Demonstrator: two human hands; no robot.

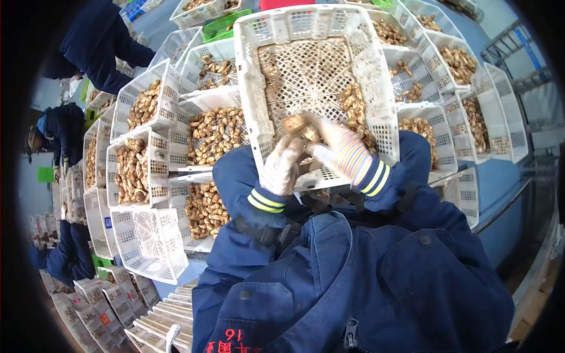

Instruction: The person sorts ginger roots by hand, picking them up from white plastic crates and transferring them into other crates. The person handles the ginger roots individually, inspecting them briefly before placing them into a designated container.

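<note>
Both my hands, in striped knit gloves, meet over the near end of a soiled white plastic crate (251,88) resting at my knees. Between their fingers is a knobbly brown rhizome or tuber (293,124). My left hand (282,165) grips its lower part from the left; my right hand (337,143) closes on it from the right. The fingertips overlap, so part of the piece is hidden. More brown tubers (353,106) lie along the crate's right side, some partly behind my right hand. Dirt coats the crate's mesh floor (304,75).
White crates of tubers stand on both sides, such as a full one at left (131,172) and one at right (459,66). A white crate (152,242) stands lower left. A green crate (225,26) is beyond. Several co-workers in dark blue, one nearby (101,44), are at left.
</note>
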